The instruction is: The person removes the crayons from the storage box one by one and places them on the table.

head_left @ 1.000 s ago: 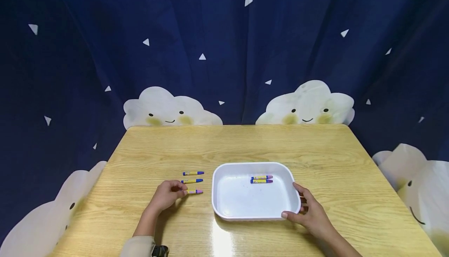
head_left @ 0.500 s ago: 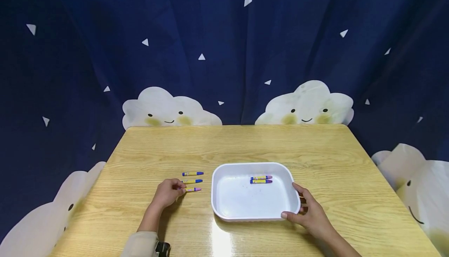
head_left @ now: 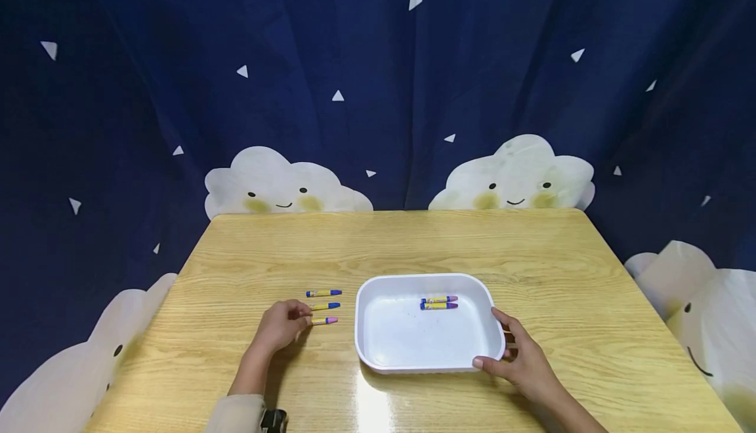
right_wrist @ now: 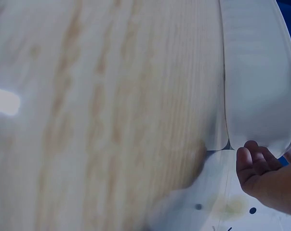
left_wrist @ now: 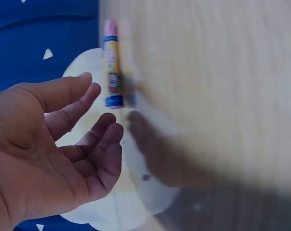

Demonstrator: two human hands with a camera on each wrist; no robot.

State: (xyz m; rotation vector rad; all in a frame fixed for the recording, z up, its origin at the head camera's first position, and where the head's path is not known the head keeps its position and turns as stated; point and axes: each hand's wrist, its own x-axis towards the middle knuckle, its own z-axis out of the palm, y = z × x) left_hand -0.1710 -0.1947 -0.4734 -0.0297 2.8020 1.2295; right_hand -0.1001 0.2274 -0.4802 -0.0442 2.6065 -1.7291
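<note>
The left hand (head_left: 280, 325) — fingers loosely bent, holding nothing — is just beside a pink crayon (head_left: 325, 321) on the counter (head_left: 413, 243), near two blue crayons (head_left: 325, 293). The right hand (head_left: 522, 361) grips the white plastic tray (head_left: 425, 344) holding two more crayons (head_left: 439, 306).

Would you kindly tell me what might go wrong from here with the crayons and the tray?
The left hand is close to both the pink crayon and the middle blue crayon, so picking up one might nudge the other.
The pink crayon looks round and lies loose on the table; a bump could roll it.
The right hand holds the white tray at one end, so a tug might shift the two crayons inside.
</note>
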